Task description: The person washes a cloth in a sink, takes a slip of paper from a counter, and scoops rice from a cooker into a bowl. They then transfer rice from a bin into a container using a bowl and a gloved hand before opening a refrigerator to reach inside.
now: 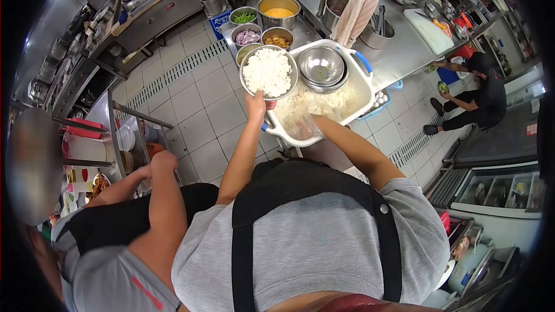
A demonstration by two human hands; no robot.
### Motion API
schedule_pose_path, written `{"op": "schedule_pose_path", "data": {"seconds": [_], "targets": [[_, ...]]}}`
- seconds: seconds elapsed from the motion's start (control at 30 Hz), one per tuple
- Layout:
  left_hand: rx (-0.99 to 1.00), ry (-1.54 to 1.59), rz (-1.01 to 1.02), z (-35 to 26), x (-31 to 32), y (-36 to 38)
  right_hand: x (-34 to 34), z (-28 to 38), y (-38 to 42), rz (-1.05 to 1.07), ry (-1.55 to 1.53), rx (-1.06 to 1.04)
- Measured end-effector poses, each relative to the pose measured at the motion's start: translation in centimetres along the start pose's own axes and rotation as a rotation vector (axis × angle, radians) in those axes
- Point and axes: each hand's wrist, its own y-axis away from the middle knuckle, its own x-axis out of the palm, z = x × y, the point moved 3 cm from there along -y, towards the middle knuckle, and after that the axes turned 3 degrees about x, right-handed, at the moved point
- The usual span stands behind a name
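My left hand [255,104] grips the near rim of a round metal bowl [245,86] heaped with white rice [267,73]. The bowl is tipped slightly over the left edge of a large white tub [365,99] with blue handles. More loose rice [324,104] covers the tub's bottom. My right hand [306,127], in a clear plastic glove, reaches down into the near part of the tub at the rice; its fingers are blurred and partly hidden. A stack of metal bowls [321,66] sits in the tub's far part, with green bits in the top one.
Beyond the tub stand metal containers of yellow liquid [278,13], chopped greens [243,17], sliced purple onion [247,37] and brown pieces [277,41]. A pink striped cloth [361,8] hangs at the steel table [399,52]. One co-worker [121,242] is close on my left; another [485,92] sits at right.
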Motion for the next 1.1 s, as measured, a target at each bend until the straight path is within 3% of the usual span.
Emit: {"op": "schedule_pose_path", "data": {"seconds": [0.5, 0.67, 0.73, 0.8, 0.87, 0.9, 0.93, 1.07, 1.1], "targets": [[0.009, 0.056, 0.014, 1.6, 0.0, -1.7, -0.3, 0.6, -2.2, 0.036, 0.118, 0.035], [-0.021, 0.064, 0.068, 0.7, -0.1, -1.4, -3.1, -1.1, 1.7, 0.185, 0.332, 0.069], [-0.073, 0.072, 0.060, 0.7, -0.3, -1.3, -9.3, 1.5, 8.6, -0.114, -0.288, -0.130], [-0.134, 0.079, 0.073, 0.5, -0.3, -0.8, -10.8, -0.3, 7.8, -0.581, -0.717, -0.662], [-0.177, 0.058, 0.080, 0.2, -0.2, 0.0, -14.1, 0.8, 9.2, -0.854, -0.295, -0.514], [-0.220, 0.046, 0.073, 0.2, -0.1, 0.5, -15.0, 2.8, 10.4, -0.829, -0.548, -0.450], [-0.272, 0.037, 0.066, 0.1, 0.0, 0.9, -14.8, 2.9, 7.9, -0.813, -0.895, -0.763], [-0.347, 0.082, 0.128, 1.0, 0.2, 1.9, -11.5, 4.7, -1.3, -0.934, -0.536, -0.437], [-0.301, 0.072, 0.131, 0.3, 0.4, 2.8, -10.1, 6.1, -1.4, -1.137, 0.103, -0.184]]}}
